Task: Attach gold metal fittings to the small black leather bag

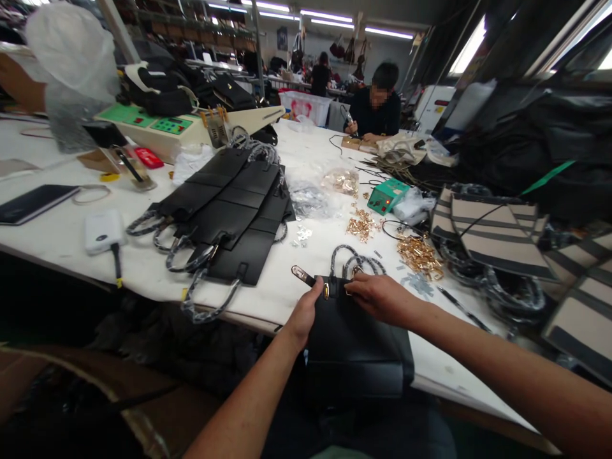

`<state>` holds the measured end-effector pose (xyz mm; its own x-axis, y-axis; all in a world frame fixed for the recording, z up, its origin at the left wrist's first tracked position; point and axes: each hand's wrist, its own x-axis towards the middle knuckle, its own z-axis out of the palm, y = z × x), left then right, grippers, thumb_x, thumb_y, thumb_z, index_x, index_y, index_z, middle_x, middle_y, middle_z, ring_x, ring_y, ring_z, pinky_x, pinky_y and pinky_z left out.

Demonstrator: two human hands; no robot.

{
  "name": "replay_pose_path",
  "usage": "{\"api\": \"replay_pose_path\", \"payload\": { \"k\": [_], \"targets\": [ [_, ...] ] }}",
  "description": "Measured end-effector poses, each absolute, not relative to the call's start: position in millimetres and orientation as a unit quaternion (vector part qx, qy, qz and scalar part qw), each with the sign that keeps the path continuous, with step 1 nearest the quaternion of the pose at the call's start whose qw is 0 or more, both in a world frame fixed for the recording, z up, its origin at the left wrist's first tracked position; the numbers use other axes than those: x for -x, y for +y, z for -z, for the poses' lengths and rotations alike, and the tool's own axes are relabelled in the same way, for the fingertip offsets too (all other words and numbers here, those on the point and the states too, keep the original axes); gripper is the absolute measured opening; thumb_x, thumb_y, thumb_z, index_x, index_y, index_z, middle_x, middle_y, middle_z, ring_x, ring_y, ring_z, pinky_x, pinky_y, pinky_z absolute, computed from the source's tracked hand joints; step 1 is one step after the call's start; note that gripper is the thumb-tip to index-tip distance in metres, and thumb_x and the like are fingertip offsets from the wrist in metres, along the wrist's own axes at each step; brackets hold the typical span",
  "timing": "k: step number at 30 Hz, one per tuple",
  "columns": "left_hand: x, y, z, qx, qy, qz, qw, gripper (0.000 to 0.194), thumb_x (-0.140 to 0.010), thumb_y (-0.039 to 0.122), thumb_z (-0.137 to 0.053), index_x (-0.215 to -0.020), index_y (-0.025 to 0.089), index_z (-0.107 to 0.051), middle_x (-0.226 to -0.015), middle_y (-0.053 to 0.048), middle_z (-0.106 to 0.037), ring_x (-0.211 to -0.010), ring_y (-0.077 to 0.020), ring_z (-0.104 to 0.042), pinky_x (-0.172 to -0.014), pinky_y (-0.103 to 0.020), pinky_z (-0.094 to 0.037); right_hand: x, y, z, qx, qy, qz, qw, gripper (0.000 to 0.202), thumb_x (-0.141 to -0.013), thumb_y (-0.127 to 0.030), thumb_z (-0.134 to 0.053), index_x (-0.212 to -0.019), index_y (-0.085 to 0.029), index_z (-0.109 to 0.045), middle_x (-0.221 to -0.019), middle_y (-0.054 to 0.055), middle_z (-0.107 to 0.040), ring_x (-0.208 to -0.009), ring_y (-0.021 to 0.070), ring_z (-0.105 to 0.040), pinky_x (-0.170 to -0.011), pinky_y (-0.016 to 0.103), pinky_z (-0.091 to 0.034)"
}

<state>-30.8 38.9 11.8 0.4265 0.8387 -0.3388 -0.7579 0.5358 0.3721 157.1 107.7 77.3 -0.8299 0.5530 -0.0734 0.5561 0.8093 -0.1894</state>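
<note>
A black handbag (358, 350) lies at the table's near edge in front of me, its plastic-wrapped handles (343, 252) pointing away. My left hand (306, 315) is closed on the bag's left upper edge, thumb up beside a gold metal fitting (326, 291). Past that thumb a short black strap (303, 275) with a shiny metal end sticks out to the left. My right hand (375, 294) has its fingers bent and pressed together at the bag's upper right, close to a handle base. Whether a small part sits between those fingertips is hidden.
Stacked black bags (224, 217) lie at left, near a white power bank (102, 231). Gold fittings (418, 255), silver plates (418, 284), a green box (387, 195) and a pen (461, 307) lie ahead and right. Striped bags (502, 233) are at right. A person (375, 108) works opposite.
</note>
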Motion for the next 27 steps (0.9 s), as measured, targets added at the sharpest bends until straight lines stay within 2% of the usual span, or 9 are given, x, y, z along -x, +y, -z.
{"api": "replay_pose_path", "payload": {
  "k": [8,13,20,27],
  "targets": [
    [32.9,40.3,-13.4,-0.068,0.269,-0.469,0.838,0.058,-0.090,0.053,-0.055,-0.122,0.005,-0.064,-0.105,-0.018,-0.075,-0.106,-0.0322,-0.069,-0.103,-0.046,-0.047,-151.9,106.9,-81.8,-0.298,0.951,0.069,0.037,0.017,-0.094,-0.017,-0.047,-0.097,-0.020,-0.064,-0.090,0.004,-0.064,-0.077,0.0149,-0.061,-0.065,0.025,-0.036],
    [32.1,40.6,-14.3,-0.075,0.273,-0.478,0.832,0.057,-0.091,0.053,-0.055,-0.123,0.006,-0.064,-0.104,-0.017,-0.075,-0.104,-0.0313,-0.069,-0.102,-0.045,-0.048,-152.1,105.5,-85.1,-0.325,0.942,0.078,0.040,0.017,-0.093,-0.018,-0.053,-0.100,-0.024,-0.067,-0.091,0.002,-0.067,-0.079,0.0146,-0.063,-0.061,0.024,-0.033],
    [30.2,37.2,-14.6,-0.086,0.270,-0.490,0.825,0.054,-0.092,0.049,-0.055,-0.122,0.006,-0.064,-0.107,-0.017,-0.074,-0.105,-0.0312,-0.069,-0.103,-0.045,-0.047,-151.8,101.8,-70.9,-0.324,0.946,0.032,0.006,0.020,-0.094,-0.027,-0.049,-0.086,-0.022,-0.066,-0.078,0.001,-0.063,-0.067,0.0127,-0.058,-0.060,0.027,-0.030],
    [32.3,39.2,-10.3,-0.087,0.286,-0.493,0.817,0.052,-0.091,0.049,-0.057,-0.120,0.007,-0.065,-0.107,-0.016,-0.075,-0.108,-0.0305,-0.068,-0.103,-0.043,-0.047,-159.6,105.4,-53.2,-0.302,0.953,-0.011,-0.032,0.025,-0.096,-0.028,-0.045,-0.105,-0.021,-0.067,-0.083,0.003,-0.066,-0.067,0.0133,-0.059,-0.060,0.029,-0.030]
  ]
}}
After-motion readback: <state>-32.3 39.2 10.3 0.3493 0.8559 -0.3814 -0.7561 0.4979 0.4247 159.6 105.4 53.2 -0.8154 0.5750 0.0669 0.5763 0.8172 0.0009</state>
